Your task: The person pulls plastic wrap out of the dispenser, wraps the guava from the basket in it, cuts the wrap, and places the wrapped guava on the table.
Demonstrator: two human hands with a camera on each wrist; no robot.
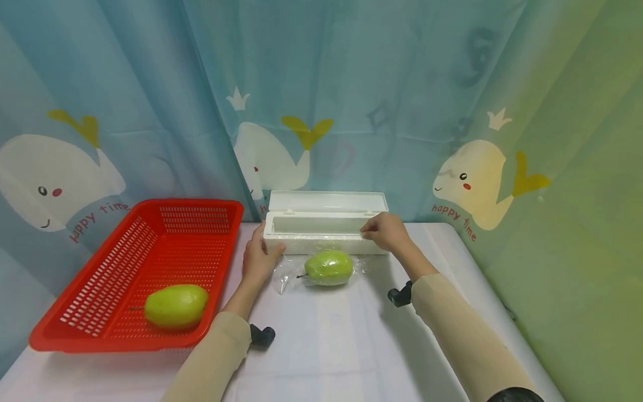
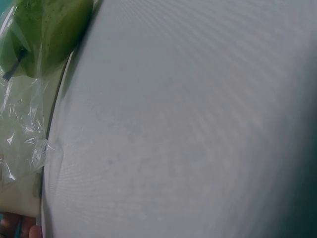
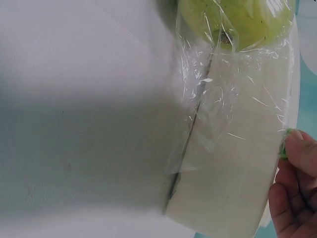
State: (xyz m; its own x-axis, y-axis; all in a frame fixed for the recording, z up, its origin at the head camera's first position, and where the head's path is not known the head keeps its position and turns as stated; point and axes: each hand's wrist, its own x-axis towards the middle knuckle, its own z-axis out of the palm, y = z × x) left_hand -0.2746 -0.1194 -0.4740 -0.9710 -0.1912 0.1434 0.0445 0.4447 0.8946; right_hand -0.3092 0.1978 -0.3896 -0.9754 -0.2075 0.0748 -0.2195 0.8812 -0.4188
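Observation:
A long white cling film dispenser [image 1: 321, 243] stands at the back of the table, its lid [image 1: 327, 201] raised. My left hand [image 1: 257, 258] holds its left end, thumb on the front face; in the left wrist view only fingertips [image 2: 20, 225] show. With thumb and forefinger, my right hand [image 1: 385, 231] pinches a small green slider [image 3: 284, 145] at the dispenser's front top edge, near the right end. Clear cling film [image 3: 208, 104] hangs down the front face and covers a green fruit [image 1: 329, 268] with a short dark stem, lying before the dispenser.
A red plastic basket [image 1: 228, 268] stands to the left with another green fruit [image 1: 176, 306] in it. Behind the table [image 1: 321, 346] hangs a blue curtain [image 1: 382, 67] with whale prints, and a green one [image 1: 577, 251] runs along the right side.

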